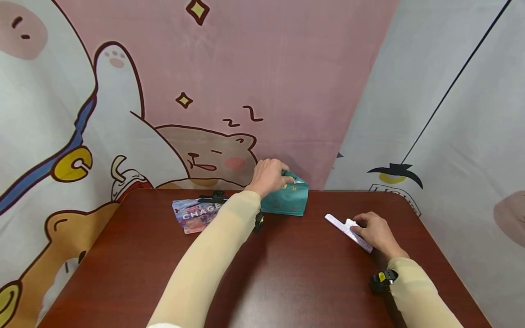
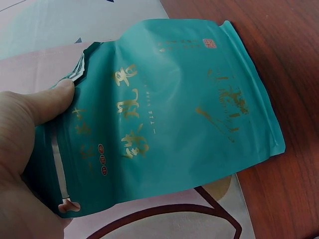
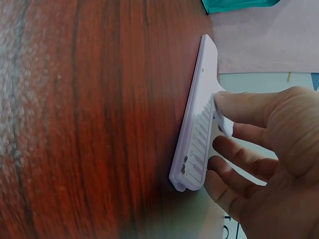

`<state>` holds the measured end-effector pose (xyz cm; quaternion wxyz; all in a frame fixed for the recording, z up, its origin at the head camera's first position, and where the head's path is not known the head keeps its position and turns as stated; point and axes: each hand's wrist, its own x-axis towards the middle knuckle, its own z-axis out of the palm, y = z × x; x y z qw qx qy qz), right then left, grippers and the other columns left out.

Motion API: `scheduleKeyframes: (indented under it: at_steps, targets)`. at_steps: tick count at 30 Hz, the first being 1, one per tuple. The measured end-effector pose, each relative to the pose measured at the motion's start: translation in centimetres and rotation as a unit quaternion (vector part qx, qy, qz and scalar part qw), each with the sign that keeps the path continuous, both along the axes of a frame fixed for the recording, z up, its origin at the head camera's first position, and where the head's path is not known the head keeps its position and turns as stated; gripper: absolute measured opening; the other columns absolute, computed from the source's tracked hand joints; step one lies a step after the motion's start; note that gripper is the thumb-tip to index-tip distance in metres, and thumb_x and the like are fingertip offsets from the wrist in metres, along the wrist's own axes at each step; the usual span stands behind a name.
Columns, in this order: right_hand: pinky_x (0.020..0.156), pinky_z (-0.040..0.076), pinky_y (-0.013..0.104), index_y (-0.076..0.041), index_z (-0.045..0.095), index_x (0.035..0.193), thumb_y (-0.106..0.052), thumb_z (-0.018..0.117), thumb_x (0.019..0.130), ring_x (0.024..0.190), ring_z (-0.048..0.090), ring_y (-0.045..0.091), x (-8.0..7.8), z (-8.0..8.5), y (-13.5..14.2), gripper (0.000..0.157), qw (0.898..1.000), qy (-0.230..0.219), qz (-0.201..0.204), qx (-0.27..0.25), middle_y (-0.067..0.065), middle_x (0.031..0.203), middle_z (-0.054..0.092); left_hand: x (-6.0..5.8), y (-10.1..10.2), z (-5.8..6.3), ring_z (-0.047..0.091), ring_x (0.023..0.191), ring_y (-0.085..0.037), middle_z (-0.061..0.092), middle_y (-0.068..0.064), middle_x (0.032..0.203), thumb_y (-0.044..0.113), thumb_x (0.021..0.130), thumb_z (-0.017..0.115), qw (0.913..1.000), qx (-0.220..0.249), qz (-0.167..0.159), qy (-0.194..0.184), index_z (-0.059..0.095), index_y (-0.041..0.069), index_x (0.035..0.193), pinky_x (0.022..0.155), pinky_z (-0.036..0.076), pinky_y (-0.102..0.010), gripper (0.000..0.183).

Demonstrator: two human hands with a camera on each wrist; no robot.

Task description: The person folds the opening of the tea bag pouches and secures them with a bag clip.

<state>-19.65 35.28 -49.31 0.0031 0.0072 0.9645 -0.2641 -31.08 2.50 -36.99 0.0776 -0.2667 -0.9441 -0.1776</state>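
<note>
At the table's far edge, my left hand [image 1: 268,176] pinches the folded top of a teal tea pouch [image 1: 285,200]. In the left wrist view the thumb lies along the pouch's [image 2: 169,109] crumpled upper end, and gold characters run across its face. My right hand [image 1: 375,231] holds a long, pale lavender bag clip [image 1: 338,223] by the handle in its middle. Thumb and fingers pinch that handle in the right wrist view, and the clip's [image 3: 197,122] ridged bar stands low over the table. A gap of table separates the clip from the pouch.
A colourful pouch [image 1: 193,219] lettered "CHAGE" lies left of the left forearm, partly covered by the sleeve, with a black clip [image 1: 213,197] across its top. Behind the brown wooden table [image 1: 303,273] hangs a cartoon-printed cloth [image 1: 295,82].
</note>
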Motion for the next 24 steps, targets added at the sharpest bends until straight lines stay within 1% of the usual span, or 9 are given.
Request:
scheduleKeyframes:
  at_steps: [5, 8, 12, 16, 19, 24]
  targets:
    - [0.091, 0.050, 0.061, 0.010, 0.070, 0.116, -0.013, 0.077, 0.091, 0.103, 0.061, 0.045, 0.01, 0.07, -0.12, 0.035, 1.000, -0.013, 0.001, 0.006, 0.032, 0.120, 0.059, 0.05, -0.05, 0.05, 0.064, 0.065, -0.010, 0.079, 0.005, 0.103, 0.044, 0.093, 0.077, 1.0000, 0.002, -0.001, -0.004, 0.082, 0.024, 0.112, 0.053, 0.042, -0.026, 0.028]
    - [0.091, 0.050, 0.061, 0.011, 0.069, 0.116, -0.012, 0.077, 0.091, 0.102, 0.060, 0.045, 0.06, 0.24, -0.16, 0.035, 1.000, -0.016, 0.000, 0.005, 0.033, 0.120, 0.060, 0.08, -0.02, 0.09, 0.063, 0.065, -0.010, 0.079, 0.005, 0.102, 0.043, 0.093, 0.077, 1.0000, 0.000, 0.000, -0.005, 0.082, 0.024, 0.112, 0.054, 0.042, -0.026, 0.028]
    - [0.084, 0.052, 0.056, 0.009, 0.068, 0.110, -0.010, 0.078, 0.089, 0.095, 0.061, 0.040, -0.07, 0.27, -0.33, 0.030, 1.000, -0.009, -0.002, 0.005, 0.031, 0.113, 0.062, 0.14, -0.08, 0.14, 0.062, 0.065, -0.010, 0.079, 0.005, 0.103, 0.043, 0.093, 0.077, 0.9999, -0.002, 0.000, -0.011, 0.082, 0.023, 0.113, 0.056, 0.042, -0.026, 0.028]
    - [0.076, 0.051, 0.049, 0.007, 0.066, 0.105, -0.008, 0.078, 0.088, 0.087, 0.060, 0.035, -0.22, 0.33, -0.33, 0.026, 1.000, 0.002, -0.002, 0.002, 0.028, 0.105, 0.065, 0.13, 0.06, 0.17, 0.062, 0.065, -0.010, 0.079, 0.005, 0.099, 0.042, 0.093, 0.077, 1.0000, -0.001, 0.001, -0.006, 0.083, 0.024, 0.111, 0.056, 0.042, -0.026, 0.027]
    - [0.074, 0.050, 0.046, 0.005, 0.065, 0.105, -0.006, 0.078, 0.088, 0.086, 0.059, 0.034, -0.28, 0.39, -0.43, 0.024, 1.000, 0.002, -0.005, -0.005, 0.026, 0.103, 0.066, 0.09, 0.06, 0.14, 0.062, 0.065, -0.010, 0.079, 0.006, 0.099, 0.042, 0.092, 0.078, 1.0000, -0.002, 0.002, -0.001, 0.083, 0.024, 0.111, 0.056, 0.041, -0.026, 0.026]
    - [0.074, 0.050, 0.045, 0.002, 0.063, 0.105, -0.005, 0.078, 0.089, 0.086, 0.059, 0.034, -0.22, 0.53, -0.55, 0.023, 1.000, -0.002, -0.008, -0.013, 0.026, 0.103, 0.067, 0.00, 0.05, 0.12, 0.064, 0.066, -0.010, 0.079, 0.005, 0.104, 0.042, 0.093, 0.078, 1.0000, -0.003, -0.001, 0.001, 0.082, 0.024, 0.113, 0.055, 0.042, -0.026, 0.028]
